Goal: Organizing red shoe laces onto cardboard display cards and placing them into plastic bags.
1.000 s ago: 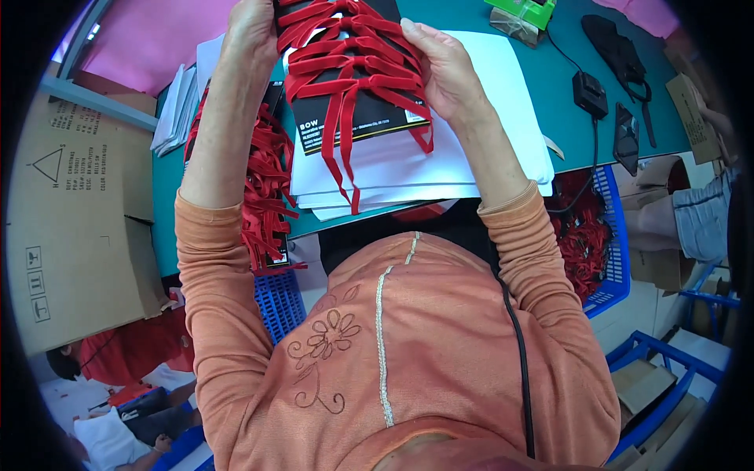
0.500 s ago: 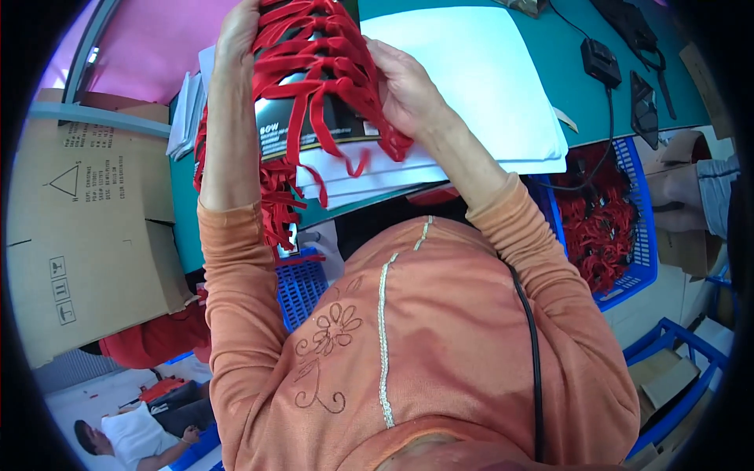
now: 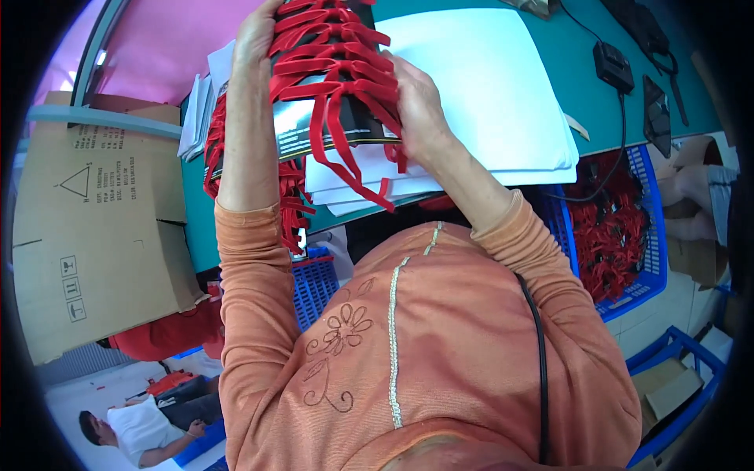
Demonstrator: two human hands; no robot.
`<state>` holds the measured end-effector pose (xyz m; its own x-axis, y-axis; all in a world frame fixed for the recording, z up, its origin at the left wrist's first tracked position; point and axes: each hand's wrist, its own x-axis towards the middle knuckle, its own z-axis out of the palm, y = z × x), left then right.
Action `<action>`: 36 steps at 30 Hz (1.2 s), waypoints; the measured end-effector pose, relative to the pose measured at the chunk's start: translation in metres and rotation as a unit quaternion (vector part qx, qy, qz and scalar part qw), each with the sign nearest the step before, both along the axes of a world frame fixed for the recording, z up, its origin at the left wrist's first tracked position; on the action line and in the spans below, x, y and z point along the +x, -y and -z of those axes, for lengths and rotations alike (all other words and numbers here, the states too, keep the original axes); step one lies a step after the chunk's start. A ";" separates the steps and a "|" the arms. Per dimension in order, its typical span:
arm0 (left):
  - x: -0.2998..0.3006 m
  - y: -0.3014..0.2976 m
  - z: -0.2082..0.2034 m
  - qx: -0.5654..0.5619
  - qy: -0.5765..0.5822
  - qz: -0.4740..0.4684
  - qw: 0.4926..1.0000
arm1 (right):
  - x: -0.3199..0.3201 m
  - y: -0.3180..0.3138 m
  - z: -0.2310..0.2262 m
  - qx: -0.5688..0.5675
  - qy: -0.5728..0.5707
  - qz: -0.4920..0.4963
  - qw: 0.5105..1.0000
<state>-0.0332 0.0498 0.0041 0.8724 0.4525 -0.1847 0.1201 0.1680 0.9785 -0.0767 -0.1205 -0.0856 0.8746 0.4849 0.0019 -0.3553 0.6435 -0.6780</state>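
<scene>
Between my hands, over the table, I hold a black glossy card with several red ribbon bows (image 3: 334, 74) in a row, their loose tails hanging down the front. My left hand (image 3: 255, 35) grips the card's left edge; its fingertips are partly hidden behind the card. My right hand (image 3: 420, 106) is closed on the right edge, by the bow loops, with some fingers out of sight behind. More red ribbon bows (image 3: 294, 206) lie at the table edge beside my left forearm. Under and behind the held card is a stack of white sheets (image 3: 487, 94).
A blue basket (image 3: 658, 259) full of red bows stands at the right; another blue basket (image 3: 316, 292) is below the table edge. A large cardboard box (image 3: 118, 228) stands left. A black corded device (image 3: 613, 67) rests on the green table (image 3: 550, 20). A person (image 3: 145, 428) is at lower left.
The whole view has shifted slightly, with the scene moving right and down. The held card has tilted a little, and its ribbon tails have swung to the right. Both hands keep their hold.
</scene>
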 end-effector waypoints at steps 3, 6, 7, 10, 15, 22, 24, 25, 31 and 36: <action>-0.003 0.028 -0.011 -0.012 0.028 -0.019 0.999 | 0.010 0.004 0.009 -0.005 0.039 0.026 0.999; -0.023 0.052 -0.015 -0.028 0.054 -0.044 0.997 | 0.018 0.010 0.010 -0.039 0.073 0.060 0.995; -0.032 0.060 -0.013 -0.002 0.062 -0.061 0.996 | 0.022 0.014 0.007 -0.069 0.074 0.073 0.992; -0.043 0.078 -0.007 0.074 0.088 -0.104 0.988 | 0.032 0.027 0.009 -0.127 0.102 0.109 0.980; -0.052 0.062 0.040 -0.002 0.218 -0.060 0.974 | 0.040 0.041 0.004 -0.229 0.143 0.182 0.945; -0.064 0.085 0.075 0.002 0.207 -0.080 0.975 | 0.040 0.059 -0.007 -0.335 0.177 0.213 0.901; -0.065 0.085 0.084 0.052 0.207 -0.076 0.974 | 0.040 0.061 -0.008 -0.353 0.178 0.228 0.890; -0.065 0.086 0.086 0.077 0.207 -0.073 0.972 | 0.040 0.061 -0.009 -0.361 0.179 0.235 0.884; -0.075 0.101 0.077 -0.157 0.237 -0.036 0.958 | 0.022 0.056 -0.038 -0.258 0.191 0.201 0.925; -0.068 0.104 0.079 -0.242 0.176 -0.051 0.953 | 0.040 0.055 -0.031 -0.334 0.268 0.235 0.872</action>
<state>-0.1011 -0.0542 -0.0754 0.8746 0.4749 -0.0977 -0.2421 0.6023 0.7607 -0.0363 -0.1753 -0.0541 0.9373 0.1221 0.3263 0.3252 0.0295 -0.9452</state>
